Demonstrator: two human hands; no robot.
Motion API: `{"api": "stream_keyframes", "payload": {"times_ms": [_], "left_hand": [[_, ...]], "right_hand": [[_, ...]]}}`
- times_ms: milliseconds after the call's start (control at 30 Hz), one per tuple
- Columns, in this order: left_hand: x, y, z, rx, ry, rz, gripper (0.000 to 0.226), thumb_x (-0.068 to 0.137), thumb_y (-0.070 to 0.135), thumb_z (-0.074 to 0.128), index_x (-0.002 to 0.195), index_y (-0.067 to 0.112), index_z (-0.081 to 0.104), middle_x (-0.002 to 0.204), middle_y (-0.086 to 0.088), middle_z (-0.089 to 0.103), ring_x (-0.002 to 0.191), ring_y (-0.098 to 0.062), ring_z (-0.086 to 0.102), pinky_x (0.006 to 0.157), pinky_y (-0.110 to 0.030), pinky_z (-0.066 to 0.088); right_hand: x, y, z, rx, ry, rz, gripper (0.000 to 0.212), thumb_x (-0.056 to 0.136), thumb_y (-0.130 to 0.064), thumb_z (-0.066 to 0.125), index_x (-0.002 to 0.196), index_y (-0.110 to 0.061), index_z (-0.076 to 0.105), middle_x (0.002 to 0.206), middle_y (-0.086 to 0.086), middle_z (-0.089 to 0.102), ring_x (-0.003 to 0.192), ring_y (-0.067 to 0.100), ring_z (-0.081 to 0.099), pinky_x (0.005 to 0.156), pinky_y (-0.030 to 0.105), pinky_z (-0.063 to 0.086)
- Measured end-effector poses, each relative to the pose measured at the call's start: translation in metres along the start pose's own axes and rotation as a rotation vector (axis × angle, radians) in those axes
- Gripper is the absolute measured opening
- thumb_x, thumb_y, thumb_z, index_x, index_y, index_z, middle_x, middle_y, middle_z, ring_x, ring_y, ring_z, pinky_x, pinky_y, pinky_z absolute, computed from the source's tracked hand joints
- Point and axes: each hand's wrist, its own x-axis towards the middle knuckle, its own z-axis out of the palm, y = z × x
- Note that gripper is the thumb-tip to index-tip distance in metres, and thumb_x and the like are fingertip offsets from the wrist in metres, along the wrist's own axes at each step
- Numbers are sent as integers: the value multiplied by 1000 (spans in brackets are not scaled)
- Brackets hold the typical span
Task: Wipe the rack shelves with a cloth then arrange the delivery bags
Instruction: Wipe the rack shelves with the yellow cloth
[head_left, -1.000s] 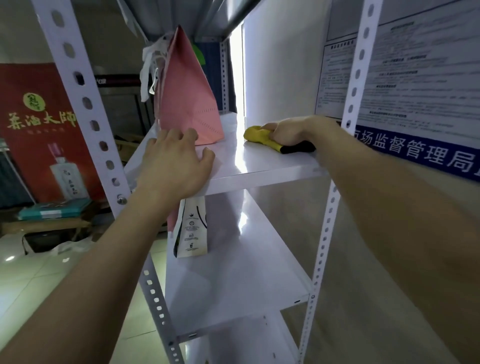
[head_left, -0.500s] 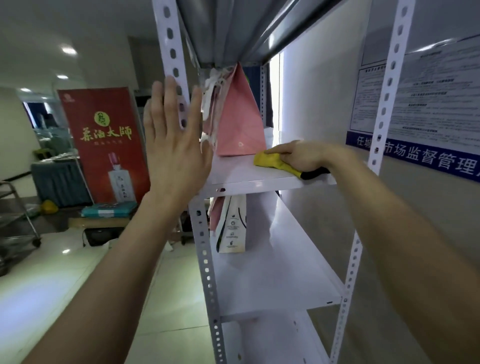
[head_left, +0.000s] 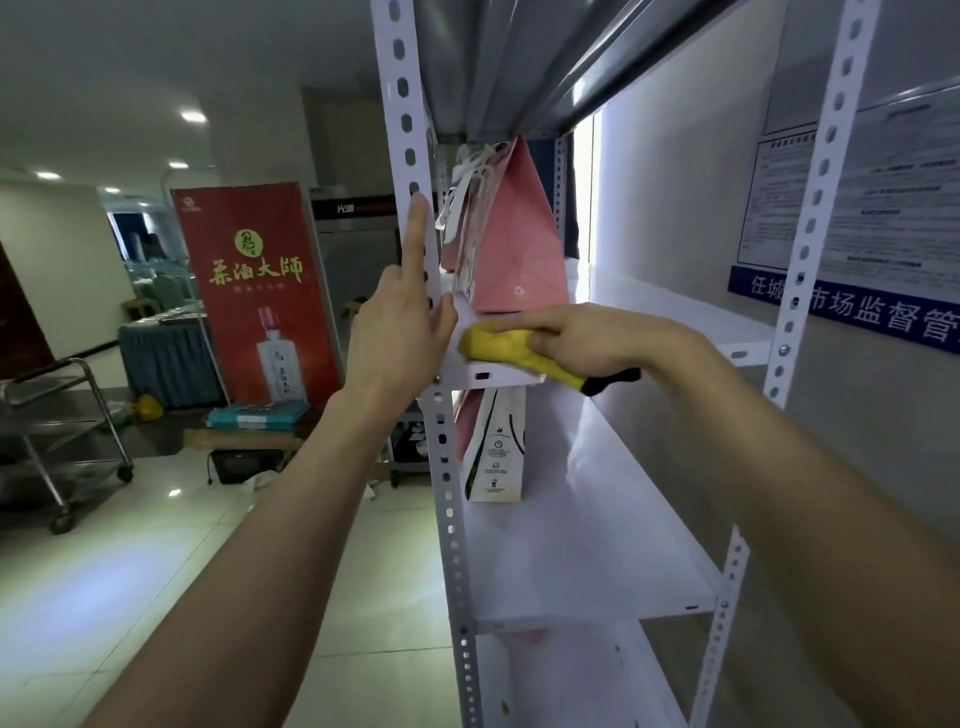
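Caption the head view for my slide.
Right hand holds a yellow cloth on the shelf; left hand touches the rack post.

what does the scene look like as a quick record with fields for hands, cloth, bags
left hand: fingers straight, up at the post
right hand: holds the cloth down
cloth: yellow, on the shelf's front corner
pink bag: upright on that shelf, behind the cloth
white bag: upright on the lower shelf
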Motion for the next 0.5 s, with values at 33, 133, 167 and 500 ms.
{"api": "stream_keyframes", "payload": {"times_ms": [33, 133, 167, 500], "left_hand": [[-1, 0, 1, -7, 13, -5, 106, 104, 28, 65, 164, 50, -20, 92, -5, 61, 56, -13, 55, 49, -40, 54], [0, -1, -1, -1, -4, -15, 110, 104, 27, 66, 161, 52, -25, 92, -2, 61, 57, -12, 56, 50, -39, 54], [0, -2, -2, 16, -19, -9, 111, 104, 28, 66, 159, 53, -27, 95, -3, 63, 57, -12, 56, 50, -40, 55], [-1, 2, -9, 83, -74, 2, 100, 108, 34, 60, 168, 32, -19, 92, -6, 57, 66, -19, 58, 62, -44, 57]], "right_hand": [[-8, 8, -3, 11, 3, 26, 46, 113, -35, 35, 152, -61, 37, 165, -5, 40, 145, 23, 41, 104, 27, 30], [-14, 23, -8, 27, 12, 109, 45, 113, -42, 34, 156, -58, 33, 167, -5, 36, 149, 24, 38, 110, 32, 28], [-8, 23, -9, 17, 12, 134, 45, 113, -43, 34, 157, -55, 32, 167, -5, 36, 150, 24, 37, 113, 33, 28], [59, -34, 10, -23, -17, 25, 48, 114, -35, 32, 159, -50, 34, 168, -2, 36, 153, 26, 33, 119, 39, 28]]}}
